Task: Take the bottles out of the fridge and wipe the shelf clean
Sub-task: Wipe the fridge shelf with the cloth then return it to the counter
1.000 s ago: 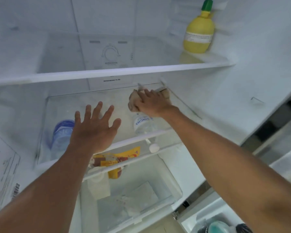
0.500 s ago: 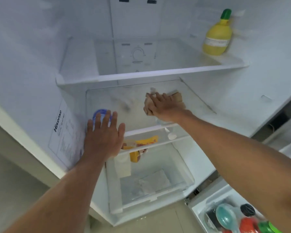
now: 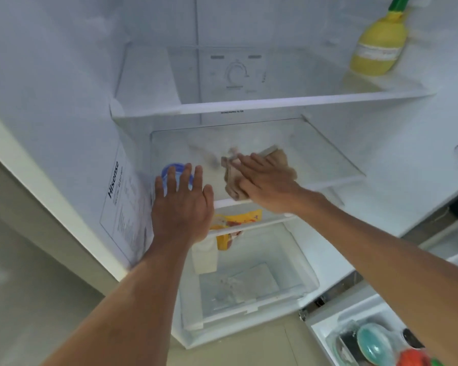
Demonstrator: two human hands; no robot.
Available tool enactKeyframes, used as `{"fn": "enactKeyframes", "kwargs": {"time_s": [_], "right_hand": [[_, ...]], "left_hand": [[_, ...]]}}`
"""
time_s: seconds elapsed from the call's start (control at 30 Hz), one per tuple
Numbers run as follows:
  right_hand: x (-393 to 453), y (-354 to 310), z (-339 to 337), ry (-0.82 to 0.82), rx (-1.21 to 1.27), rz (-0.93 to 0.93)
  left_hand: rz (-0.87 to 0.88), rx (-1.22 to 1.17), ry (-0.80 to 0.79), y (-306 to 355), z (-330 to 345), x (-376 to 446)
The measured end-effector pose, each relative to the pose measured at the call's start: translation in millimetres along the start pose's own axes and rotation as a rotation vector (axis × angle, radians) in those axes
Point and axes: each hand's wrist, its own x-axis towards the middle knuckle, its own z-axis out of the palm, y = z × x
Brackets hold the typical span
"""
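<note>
My right hand [image 3: 267,186] presses a brown cloth [image 3: 233,180] flat onto the lower glass shelf [image 3: 325,159] near its front middle. My left hand [image 3: 181,204] hovers open, fingers spread, over the shelf's front left corner. Just beyond its fingertips, a blue-topped clear container [image 3: 169,170] shows through the glass. A yellow bottle with a green cap [image 3: 378,46] stands at the right end of the upper shelf [image 3: 275,101]. The water bottle that showed under the glass earlier is hidden by my right hand.
A yellow food packet [image 3: 236,220] lies below the shelf above the clear crisper drawer [image 3: 249,286]. The temperature dial [image 3: 237,73] is on the back wall. A label sticker [image 3: 124,204] covers the left wall. Door bin with jars [image 3: 376,344] at bottom right.
My head has pulled back and shifted, showing more of the fridge. My right hand has slid the cloth toward the shelf's front left. My left hand stays open over the front left corner.
</note>
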Motion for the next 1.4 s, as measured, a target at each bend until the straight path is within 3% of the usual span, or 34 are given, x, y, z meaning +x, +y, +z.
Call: {"fn": "enactKeyframes", "kwargs": {"time_s": [0.1,0.3,0.43,0.6,0.73,0.9,1.03,1.13,1.27,1.4], "right_hand": [[-24.5,13.1,-6.9,0.003,0.104,0.079],[100.6,36.7,-19.2,-0.016,0.016,0.334],[126.1,14.8,-14.5,-0.016,-0.034,0.258],[30.6,7.9,-5.5,-0.012,0.089,0.121],[-22.5,48.7,-2.0,0.080,0.064,0.329],[32.2,99.1,-22.4,-0.017,0.129,0.581],[-14.8,76.0,-10.5,-0.009,-0.010,0.375],[-64.9,67.8,-3.5,0.055,0.049,0.365],[-36.4,62.8,-12.0,-0.033,0.130,0.445],[11.3,39.7,-9.2,-0.021,0.137,0.379]], "left_hand": [[0.005,0.002,-0.031,1.7,-2.7,-0.2],[0.006,0.022,-0.010,0.7,-1.0,-1.0],[0.000,0.019,0.053,0.2,5.8,1.8],[0.022,0.021,0.015,-2.6,6.9,7.1],[0.037,0.021,-0.001,-4.1,7.2,8.6],[0.017,0.017,-0.010,-4.6,8.2,10.5],[0.013,0.025,-0.032,-6.9,9.7,11.1],[0.032,0.020,-0.015,-6.4,9.0,10.4],[0.046,0.016,-0.005,-4.6,5.2,7.8],[0.048,0.035,-0.027,-5.2,5.7,8.3]]}}
